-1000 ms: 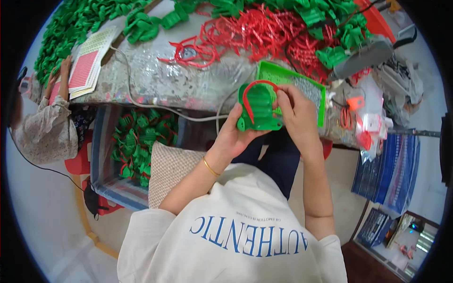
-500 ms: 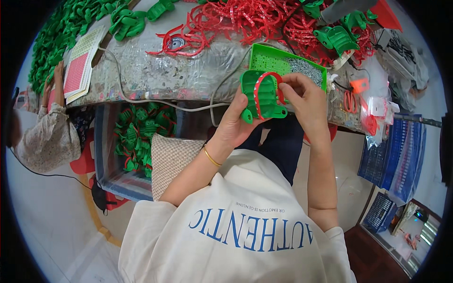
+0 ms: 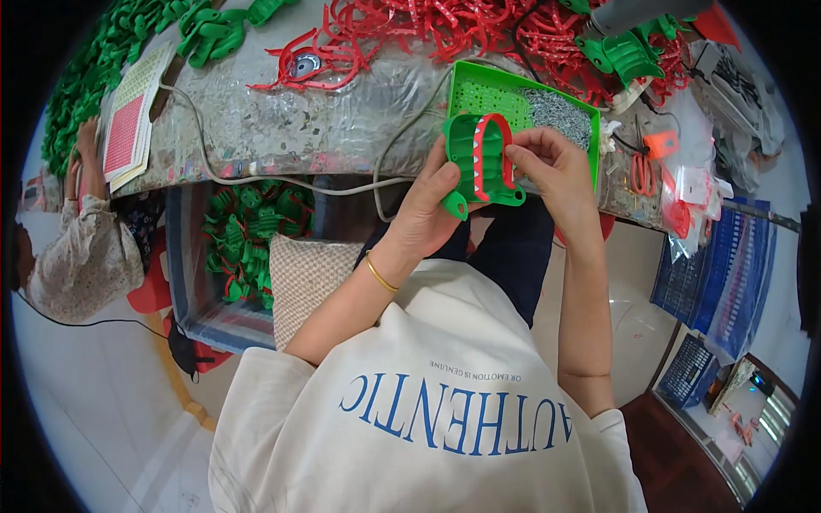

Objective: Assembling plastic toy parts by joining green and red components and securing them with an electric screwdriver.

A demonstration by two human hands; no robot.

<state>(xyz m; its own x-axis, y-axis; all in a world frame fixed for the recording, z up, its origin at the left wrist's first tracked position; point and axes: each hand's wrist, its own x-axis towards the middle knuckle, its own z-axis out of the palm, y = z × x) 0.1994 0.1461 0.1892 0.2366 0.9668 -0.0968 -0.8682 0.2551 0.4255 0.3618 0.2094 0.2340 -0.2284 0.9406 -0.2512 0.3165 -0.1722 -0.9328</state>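
My left hand [image 3: 423, 209] is closed around the left side of a green plastic toy part [image 3: 463, 147] with a hollow, ribbed inside and small round lugs. A curved red strip [image 3: 481, 162] with white tooth shapes arches across the part. My right hand [image 3: 560, 175] pinches the right side of that red strip between thumb and fingertips. Both hands are raised at the table's front edge, just before a bright green tray [image 3: 596, 141]. Small grey metal pieces [image 3: 564, 118] lie in the tray's right half. Where the strip meets the part's far side is hard to see.
Red strips [image 3: 428, 34] pile at the back of the table [image 3: 256, 111], and green parts [image 3: 111, 43] at far left. A cable [image 3: 282, 179] runs along the front edge. A lined bin [image 3: 192, 282] holds assembled pieces. A co-worker's sleeve [image 3: 85, 256] is at left.
The green part has turned slightly, and the strip's white teeth now face up more plainly. Both hands keep their hold. The whole view has shifted a little.
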